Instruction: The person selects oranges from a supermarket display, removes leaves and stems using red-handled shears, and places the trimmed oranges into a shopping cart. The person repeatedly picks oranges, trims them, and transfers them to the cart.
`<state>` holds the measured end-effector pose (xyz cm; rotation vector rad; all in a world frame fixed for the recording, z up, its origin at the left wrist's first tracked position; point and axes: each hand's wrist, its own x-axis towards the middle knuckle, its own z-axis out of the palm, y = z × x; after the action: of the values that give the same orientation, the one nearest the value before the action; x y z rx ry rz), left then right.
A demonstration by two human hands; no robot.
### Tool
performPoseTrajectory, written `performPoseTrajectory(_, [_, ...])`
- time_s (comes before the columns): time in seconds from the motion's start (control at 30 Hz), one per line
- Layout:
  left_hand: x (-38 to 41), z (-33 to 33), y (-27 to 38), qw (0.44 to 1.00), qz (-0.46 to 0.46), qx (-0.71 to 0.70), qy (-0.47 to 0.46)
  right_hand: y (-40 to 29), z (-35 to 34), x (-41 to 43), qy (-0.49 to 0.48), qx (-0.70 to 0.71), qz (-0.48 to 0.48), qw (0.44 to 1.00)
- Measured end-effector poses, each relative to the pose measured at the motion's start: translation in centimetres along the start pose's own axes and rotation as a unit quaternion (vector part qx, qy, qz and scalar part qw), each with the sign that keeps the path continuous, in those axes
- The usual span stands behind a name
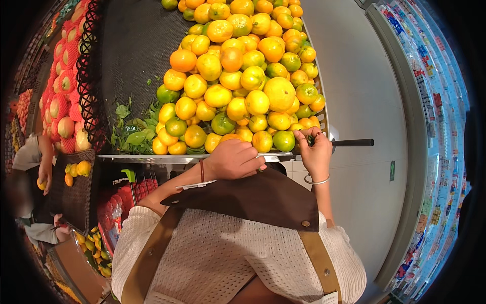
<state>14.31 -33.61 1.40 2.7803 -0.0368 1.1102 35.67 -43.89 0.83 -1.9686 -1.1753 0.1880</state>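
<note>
A heap of yellow, orange and green citrus fruit (235,83) fills the display in front of me. My left hand (237,159) is curled with its fingers closed, by the near rim and above my dark apron (258,201). A tiny greenish bit shows at its fingertips; I cannot tell what it is. At the near right corner is my right hand (315,148), its thumb and fingers bent around something small and dark green, partly hidden. A green citrus fruit (284,141) lies just left of it.
Loose green leaves (136,133) lie on the black mat (140,57). Net-wrapped fruit (65,127) is at left. Another person's hand (45,176) holds a yellow fruit beside a brown basket (74,190). A black handle (353,142) juts out right; stocked shelves (436,152) stand beyond the floor.
</note>
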Motion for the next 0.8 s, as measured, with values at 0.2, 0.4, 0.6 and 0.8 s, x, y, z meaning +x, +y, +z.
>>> performPoseTrajectory(0.2, [0.5, 0.3, 0.1, 0.948, -0.155, -0.272, -0.05, -2.6, -3.4, 1.1, 0.061, 0.082, -0.026, 0.994])
performPoseTrajectory(0.4, [6.2, 1.5, 0.8, 0.31, -0.441, -0.838, 0.089, -8.3, -0.8, 1.4, -0.037, 0.019, -0.336, 0.941])
performPoseTrajectory(0.6, [5.7, 0.0, -1.5, 0.16, -0.515, -0.825, 0.168, -8.9, 1.0, 1.2, -0.057, -0.089, -0.372, 0.922])
performPoseTrajectory(0.8, [2.5, -4.4, -5.2, 0.208, -0.375, -0.863, 0.266, -8.2, 2.5, 1.4, -0.014, 0.171, -0.351, 0.921])
